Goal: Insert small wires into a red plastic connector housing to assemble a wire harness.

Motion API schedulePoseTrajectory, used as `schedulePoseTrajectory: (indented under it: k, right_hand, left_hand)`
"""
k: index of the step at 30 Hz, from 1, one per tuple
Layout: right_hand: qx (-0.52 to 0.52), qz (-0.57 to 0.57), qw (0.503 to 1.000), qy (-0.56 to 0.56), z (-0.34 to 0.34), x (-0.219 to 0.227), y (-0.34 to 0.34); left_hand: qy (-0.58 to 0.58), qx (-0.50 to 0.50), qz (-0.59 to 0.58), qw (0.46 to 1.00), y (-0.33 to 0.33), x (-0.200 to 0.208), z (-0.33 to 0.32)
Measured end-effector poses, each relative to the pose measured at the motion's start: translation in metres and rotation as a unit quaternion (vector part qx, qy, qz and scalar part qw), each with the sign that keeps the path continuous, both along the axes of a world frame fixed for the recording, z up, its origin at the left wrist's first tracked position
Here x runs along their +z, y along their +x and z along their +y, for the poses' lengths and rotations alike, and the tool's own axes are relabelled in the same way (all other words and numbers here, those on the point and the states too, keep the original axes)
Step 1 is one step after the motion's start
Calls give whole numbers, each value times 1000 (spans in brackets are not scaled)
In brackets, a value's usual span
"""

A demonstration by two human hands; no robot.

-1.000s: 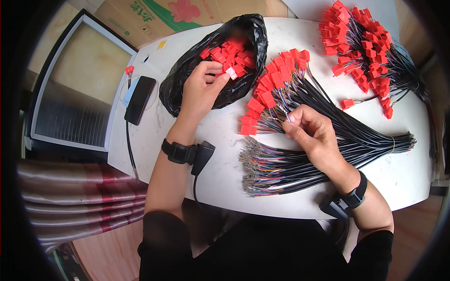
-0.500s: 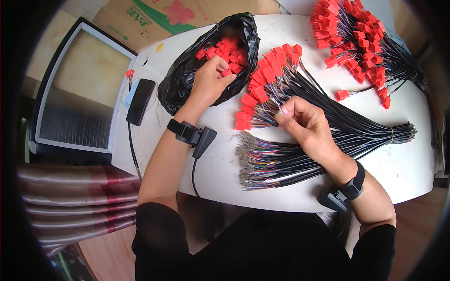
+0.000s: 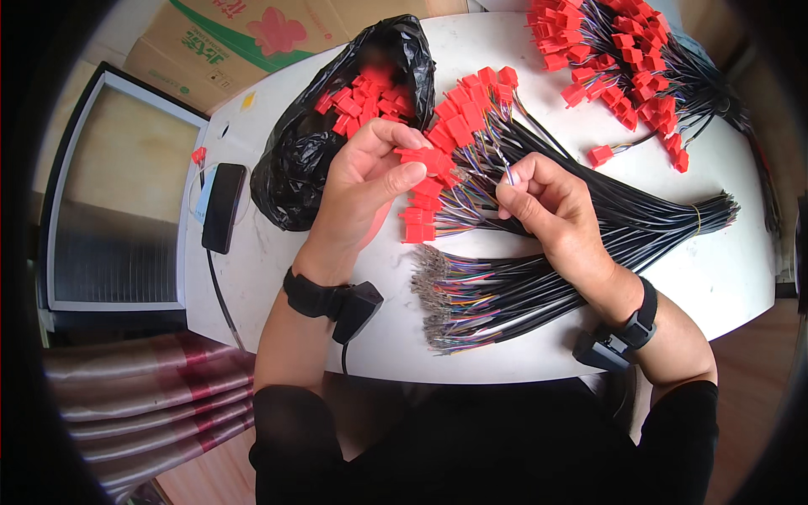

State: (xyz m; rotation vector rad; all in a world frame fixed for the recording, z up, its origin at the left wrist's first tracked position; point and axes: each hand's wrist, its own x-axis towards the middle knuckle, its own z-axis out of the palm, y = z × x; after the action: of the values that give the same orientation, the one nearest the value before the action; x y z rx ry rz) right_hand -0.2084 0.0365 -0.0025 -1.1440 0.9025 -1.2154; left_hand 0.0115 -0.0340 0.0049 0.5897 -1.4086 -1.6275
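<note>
Between the thumb and fingers of my left hand (image 3: 368, 181) is a red plastic connector housing (image 3: 429, 158). My right hand (image 3: 551, 202) pinches a few thin wires (image 3: 508, 171) with bare-looking terminal ends, close to that housing. Beneath both hands lies a fanned bundle of black cables (image 3: 589, 202), tied near its right end. Its upper cables end in red housings (image 3: 459, 118); the lower ones end in loose coloured wires with metal terminals (image 3: 433, 295). An opened black plastic bag (image 3: 290, 160) beside my left hand holds loose red housings (image 3: 362, 101).
Another cable bundle with red housings (image 3: 648, 76) lies at the far right of the white table (image 3: 379, 337). A black phone (image 3: 224, 208) rests at the left edge, near a cable. Behind stands a cardboard box (image 3: 202, 50); a framed glass panel (image 3: 118, 202) is on the left.
My left hand has come out of the bag with a red connector housing and moved right, toward my right hand. My right hand keeps its pinch on the wires.
</note>
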Motion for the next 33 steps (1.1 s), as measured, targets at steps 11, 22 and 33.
schedulePoseTrajectory:
  k: [11,22,33]
  right_hand:
    - [18,13,1000,-12,2,-2,1]
    - [27,13,999,-14,2,-2,0]
    - [31,11,999,-18,2,-5,3]
  left_hand:
    - [-61,-31,-28,997,-1,2,7]
    - [-78,-30,-41,996,-7,0,9]
    - [-78,-34,-56,995,-8,1,12]
